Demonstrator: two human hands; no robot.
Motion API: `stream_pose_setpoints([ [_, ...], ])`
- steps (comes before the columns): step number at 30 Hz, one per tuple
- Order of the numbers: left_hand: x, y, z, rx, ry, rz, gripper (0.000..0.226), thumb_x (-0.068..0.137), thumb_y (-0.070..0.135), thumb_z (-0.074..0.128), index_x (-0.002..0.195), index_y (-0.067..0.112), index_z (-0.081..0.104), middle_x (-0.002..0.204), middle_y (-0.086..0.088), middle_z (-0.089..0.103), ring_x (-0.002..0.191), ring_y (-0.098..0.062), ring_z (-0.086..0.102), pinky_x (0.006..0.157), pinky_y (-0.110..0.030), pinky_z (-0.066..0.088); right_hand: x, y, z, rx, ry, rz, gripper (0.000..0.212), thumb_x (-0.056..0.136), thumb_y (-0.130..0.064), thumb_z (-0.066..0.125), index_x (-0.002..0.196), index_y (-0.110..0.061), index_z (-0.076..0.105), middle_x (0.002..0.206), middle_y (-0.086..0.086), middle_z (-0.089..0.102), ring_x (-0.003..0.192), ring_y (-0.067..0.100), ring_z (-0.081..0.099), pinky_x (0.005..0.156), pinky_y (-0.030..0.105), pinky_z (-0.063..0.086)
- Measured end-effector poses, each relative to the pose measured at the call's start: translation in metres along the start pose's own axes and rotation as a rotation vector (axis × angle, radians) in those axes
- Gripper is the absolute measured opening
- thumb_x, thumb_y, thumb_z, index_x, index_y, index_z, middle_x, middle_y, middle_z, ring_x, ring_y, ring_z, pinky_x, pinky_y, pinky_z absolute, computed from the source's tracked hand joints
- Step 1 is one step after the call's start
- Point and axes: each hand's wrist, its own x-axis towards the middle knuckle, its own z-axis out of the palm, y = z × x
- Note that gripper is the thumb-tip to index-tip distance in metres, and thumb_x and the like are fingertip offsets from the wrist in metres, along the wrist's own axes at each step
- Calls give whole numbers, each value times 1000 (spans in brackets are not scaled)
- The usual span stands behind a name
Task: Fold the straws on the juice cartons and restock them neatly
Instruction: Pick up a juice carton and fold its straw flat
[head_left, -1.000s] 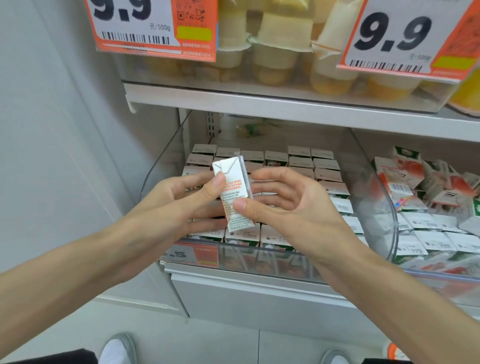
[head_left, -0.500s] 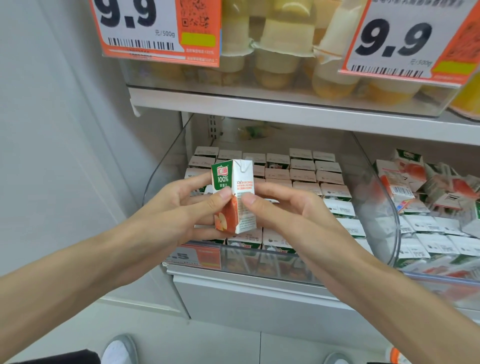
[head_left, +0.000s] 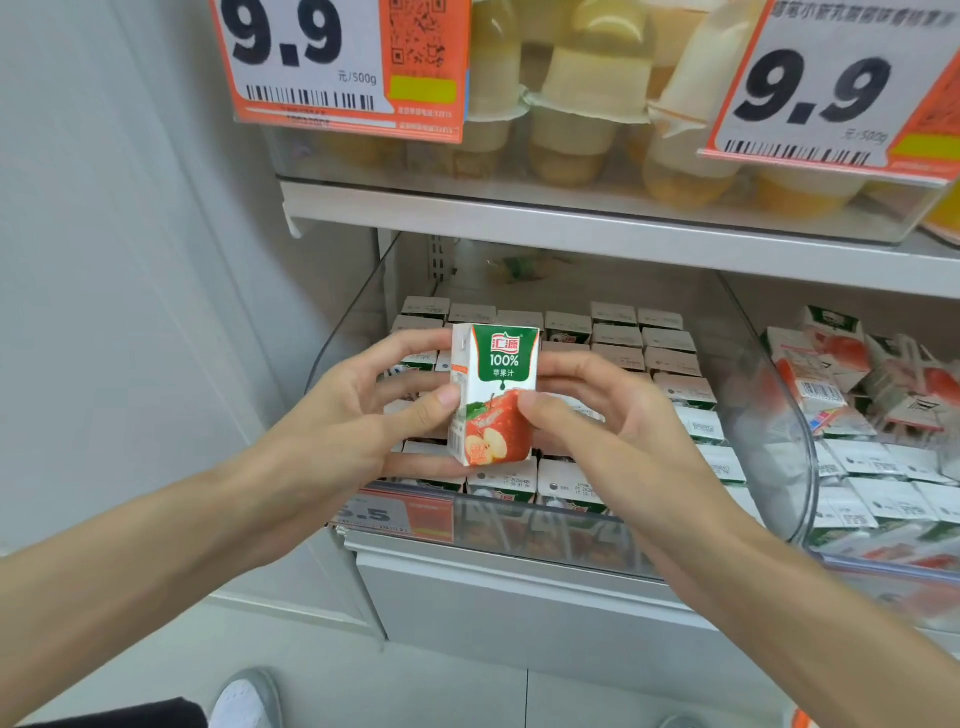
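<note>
Left hand (head_left: 343, 431) and right hand (head_left: 608, 431) grip upright juice carton (head_left: 493, 395) between curled fingers and thumbs, stocked cartons (head_left: 623, 358) behind fingers

1 head camera looks forward and down, near the shelf (head_left: 493, 582).

The light is bright, even and cool white, falling from above. Soft shadow gathers only under the white metal shelf (head_left: 571, 244). The small green, white and red apple-juice carton (head_left: 493, 395) at the centre is sharp, its print readable. The clear curved plastic bin wall (head_left: 779, 415) carries pale glare and hazes what lies behind it. Wide-angle distortion leans the pale grey wall panel (head_left: 104, 260) at the left edge and stretches the bare forearms (head_left: 130, 551) towards the lower corners. The orange-and-white paper price tags (head_left: 337, 62) look slightly soft.
</note>
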Motion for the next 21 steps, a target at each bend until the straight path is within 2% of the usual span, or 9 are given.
stream_pose_setpoints([
  [3, 0, 0, 5, 9, 21, 12, 51, 92, 24, 75, 140, 36, 65, 134, -5, 73, 113, -30, 77, 86, -39, 66, -3, 1, 2, -11, -79, -31, 39, 86, -31, 88, 121, -37, 72, 116, -18, 76, 103, 2, 76, 80, 17, 60],
  [5, -2, 0, 8, 35, -32, 10, 53, 91, 28, 75, 143, 36, 63, 137, 0, 72, 117, -26, 75, 90, -37, 65, -3, 2, 2, -59, -76, -60, 53, 71, -40, 94, 120, -40, 73, 116, -14, 73, 104, -1, 74, 85, 16, 61],
  [7, -3, 0, 10, 77, -118, 20, 48, 96, 31, 71, 144, 37, 64, 141, 6, 70, 123, -20, 72, 91, -32, 64, -1, 2, 1, -99, -67, -84, 62, 62, -44, 94, 121, -40, 73, 114, -8, 72, 106, 2, 73, 92, 24, 62],
  [10, -3, 2, 11, 50, -179, 10, 41, 102, 37, 64, 143, 39, 64, 140, 5, 71, 126, -20, 71, 95, -32, 62, 3, 0, -3, -90, -84, -92, 65, 66, -34, 94, 126, -36, 72, 115, -3, 77, 110, 10, 74, 97, 31, 61],
  [14, -1, 3, 9, -17, -156, 5, 41, 106, 33, 59, 147, 32, 60, 139, -2, 72, 126, -26, 71, 98, -37, 61, 6, 2, -7, 24, -100, -65, 60, 73, -24, 92, 128, -22, 68, 118, -3, 80, 112, 15, 76, 99, 29, 61],
  [16, 0, 3, 8, -18, -110, 6, 45, 101, 26, 67, 145, 33, 60, 135, -3, 74, 123, -26, 73, 95, -37, 63, 6, 4, -7, -18, -100, -82, 54, 74, -29, 89, 124, -21, 70, 120, -6, 79, 115, 12, 74, 103, 33, 59],
  [18, 0, 2, 7, -23, -81, 4, 46, 97, 23, 71, 142, 33, 61, 131, -4, 76, 119, -26, 74, 92, -37, 64, 7, 4, -6, -96, -88, -106, 48, 76, -37, 87, 122, -30, 73, 122, -10, 77, 117, 8, 71, 104, 36, 57],
  [21, -1, 3, 8, -33, -46, 1, 45, 95, 26, 71, 138, 32, 61, 127, -5, 78, 116, -27, 76, 90, -38, 65, 6, 3, -4, -155, -100, -104, 54, 72, -52, 87, 123, -41, 74, 119, -9, 76, 108, 9, 72, 98, 36, 61],
])
